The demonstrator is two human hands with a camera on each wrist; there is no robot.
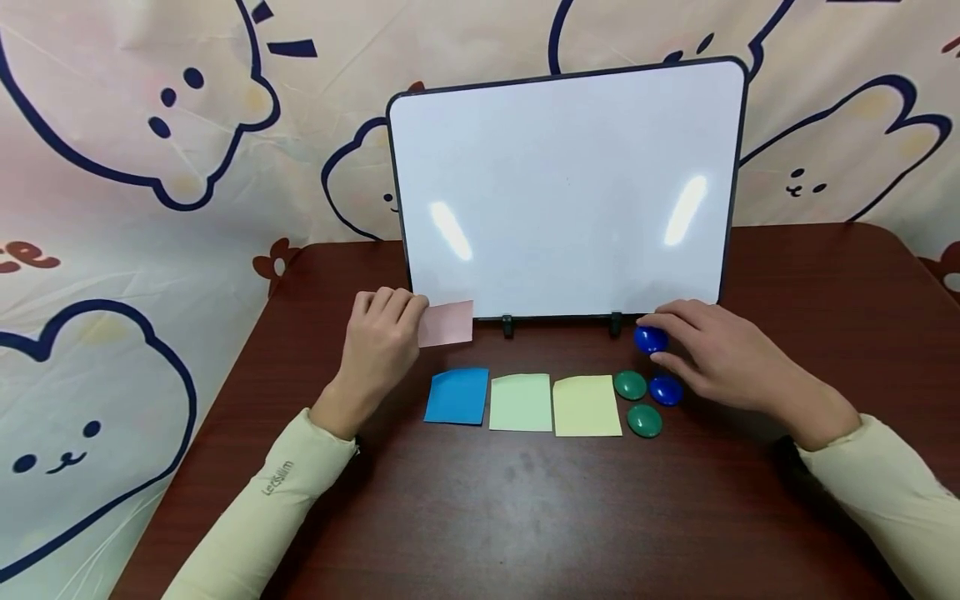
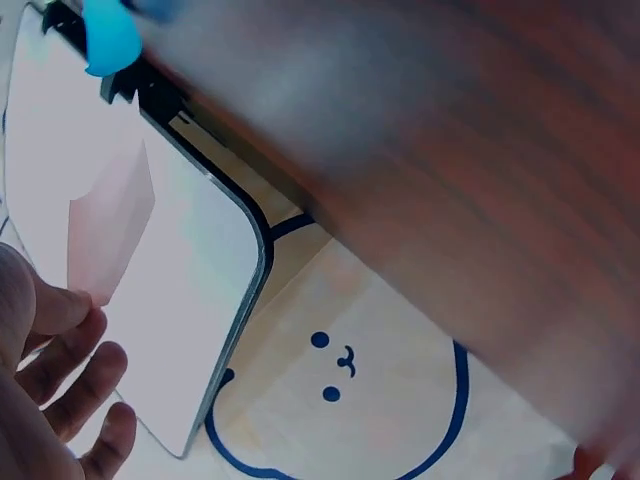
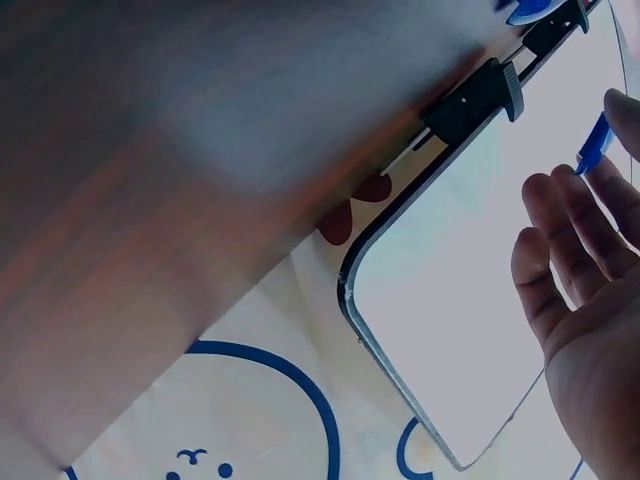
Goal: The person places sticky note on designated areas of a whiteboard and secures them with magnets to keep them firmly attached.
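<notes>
My left hand (image 1: 384, 340) pinches a pink sticky note (image 1: 447, 324) by its edge, in front of the lower left corner of the whiteboard (image 1: 567, 192). In the left wrist view the note (image 2: 112, 225) hangs from the thumb and forefinger. At the board's lower right, my right hand (image 1: 720, 354) pinches a round blue magnet (image 1: 651, 339) between thumb and fingers; the right wrist view shows this magnet (image 3: 594, 145) edge-on. Just below lie another blue magnet (image 1: 666, 390) and two green magnets, one upper (image 1: 630, 385) and one lower (image 1: 644, 421).
A blue sticky note (image 1: 457, 397), a light green one (image 1: 521, 402) and a yellow one (image 1: 587, 406) lie in a row on the dark wooden table (image 1: 525, 517). Black clips (image 1: 507, 326) hold the whiteboard's lower edge. A cartoon-printed cloth (image 1: 97, 250) hangs behind.
</notes>
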